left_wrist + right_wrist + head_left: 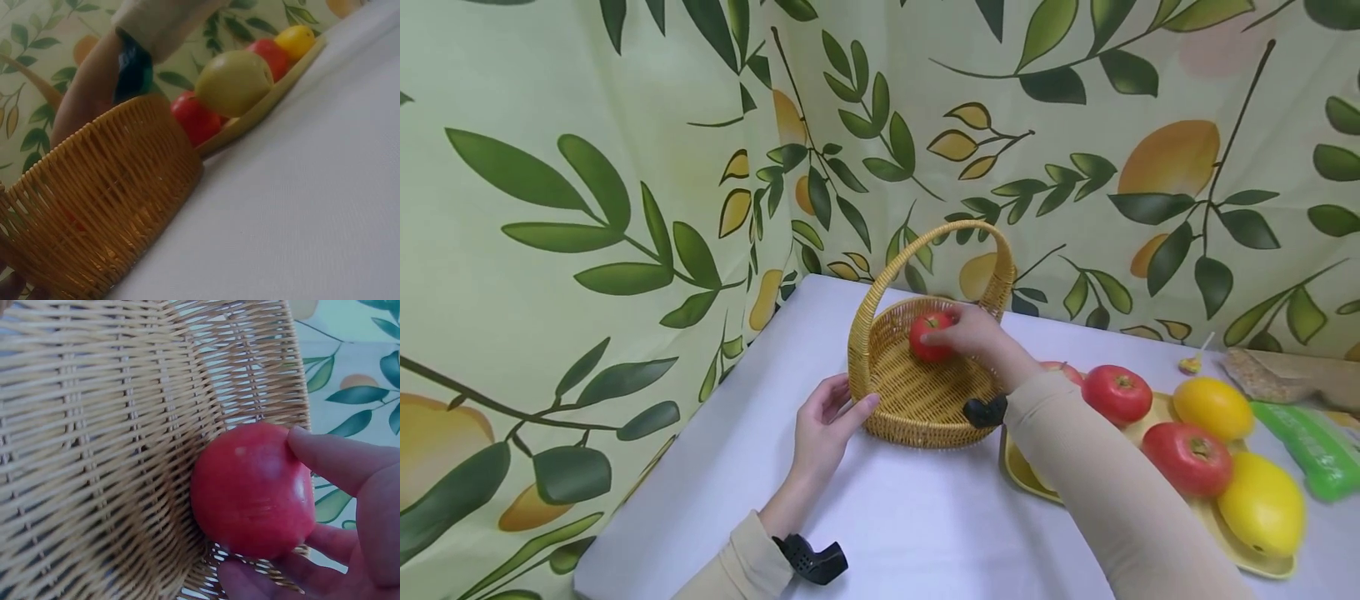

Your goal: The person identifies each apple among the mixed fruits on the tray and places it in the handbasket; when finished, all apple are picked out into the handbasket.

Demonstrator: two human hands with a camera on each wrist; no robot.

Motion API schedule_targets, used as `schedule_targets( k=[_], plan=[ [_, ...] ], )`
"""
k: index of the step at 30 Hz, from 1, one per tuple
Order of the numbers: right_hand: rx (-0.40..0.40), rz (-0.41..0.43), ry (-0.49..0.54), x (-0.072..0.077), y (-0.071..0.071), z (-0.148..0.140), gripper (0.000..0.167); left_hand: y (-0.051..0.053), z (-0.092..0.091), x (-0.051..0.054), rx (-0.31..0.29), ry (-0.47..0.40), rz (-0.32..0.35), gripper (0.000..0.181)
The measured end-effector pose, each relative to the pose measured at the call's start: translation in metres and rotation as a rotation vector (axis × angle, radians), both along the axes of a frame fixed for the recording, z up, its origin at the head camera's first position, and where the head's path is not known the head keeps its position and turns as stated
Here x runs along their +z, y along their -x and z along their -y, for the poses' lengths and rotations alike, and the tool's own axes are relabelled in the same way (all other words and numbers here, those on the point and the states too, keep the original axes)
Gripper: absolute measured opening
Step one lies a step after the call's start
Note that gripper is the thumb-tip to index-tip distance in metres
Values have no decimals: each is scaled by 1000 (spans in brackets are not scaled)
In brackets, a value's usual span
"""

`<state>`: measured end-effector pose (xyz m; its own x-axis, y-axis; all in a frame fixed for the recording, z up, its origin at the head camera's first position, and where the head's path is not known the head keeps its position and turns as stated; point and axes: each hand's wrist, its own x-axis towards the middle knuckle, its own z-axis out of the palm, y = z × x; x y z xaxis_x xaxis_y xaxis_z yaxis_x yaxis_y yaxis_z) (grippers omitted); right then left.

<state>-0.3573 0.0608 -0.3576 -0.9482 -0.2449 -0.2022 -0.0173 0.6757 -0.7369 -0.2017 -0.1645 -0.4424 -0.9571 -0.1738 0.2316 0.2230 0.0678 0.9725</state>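
A wicker basket (917, 400) with a tall arched handle stands on the white table. Inside it, near the far right wall, my right hand (967, 332) grips a red apple (931, 340). The right wrist view shows thumb and fingers round this apple (250, 494), against the woven wall. My left hand (826, 429) holds the basket's near left side from outside, thumb by the front rim and fingers partly hidden. In the left wrist view the basket's wall (112, 194) fills the left part, with dark fingertips at the lower left edge.
Right of the basket, a yellow tray (1030, 482) bears red apples (1187, 458), yellow fruits (1261, 504) and a pale green fruit (234, 84), partly behind my right sleeve. Farther right lie a green packet (1311, 446) and a brown bag (1270, 375). Patterned cloth hangs behind.
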Motion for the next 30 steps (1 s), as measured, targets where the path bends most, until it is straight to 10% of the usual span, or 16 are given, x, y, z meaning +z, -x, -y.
schedule_targets(
  k=[10,30],
  plan=[
    [-16,129,101,6,-5,-14,84,0,-1,-1,3,7,-7,42],
    [80,44,94,31,-33,-64,73,0,2,0,-1,8,-39,41]
  ],
)
